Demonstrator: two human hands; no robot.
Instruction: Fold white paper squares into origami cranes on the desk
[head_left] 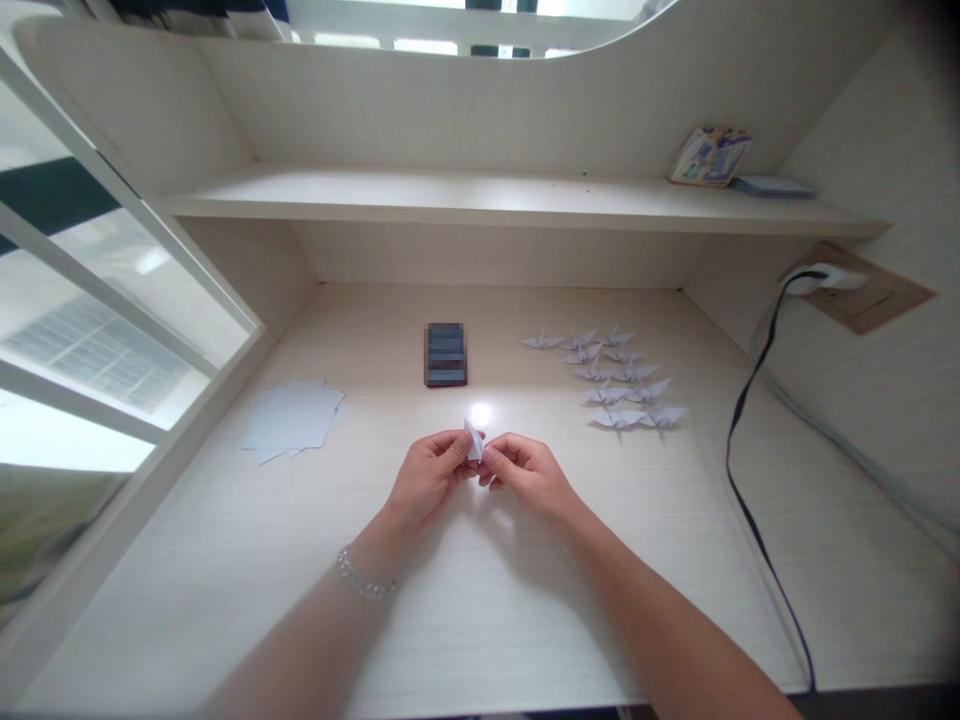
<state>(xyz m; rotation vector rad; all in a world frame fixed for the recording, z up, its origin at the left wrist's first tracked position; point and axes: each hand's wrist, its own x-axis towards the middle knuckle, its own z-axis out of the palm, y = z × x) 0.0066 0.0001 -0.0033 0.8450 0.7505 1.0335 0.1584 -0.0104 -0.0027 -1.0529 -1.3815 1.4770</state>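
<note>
Both hands are up at the centre of the frame, just above the desk. The left hand has its fingertips closed on the small folded paper from the left side, and the right hand pinches the same piece from the right, fingers together on it. The paper stands up between the two sets of fingertips, a pale pointed flap poking upward, clear of the desk surface. A beaded bracelet sits on the left wrist, lower in the frame.

Left of centre, a loose stack of white sheets lies flat on the desk, well apart from the hands. Straight above the hands sits a dark phone, face blurred. Right of centre, a cluster of folded paper cranes is laid out in rough rows. Farther right, a black cable runs down the desk from a white plug in the wall socket. On the shelf at upper right, a colourful card leans against the back wall beside a flat pale pad
</note>
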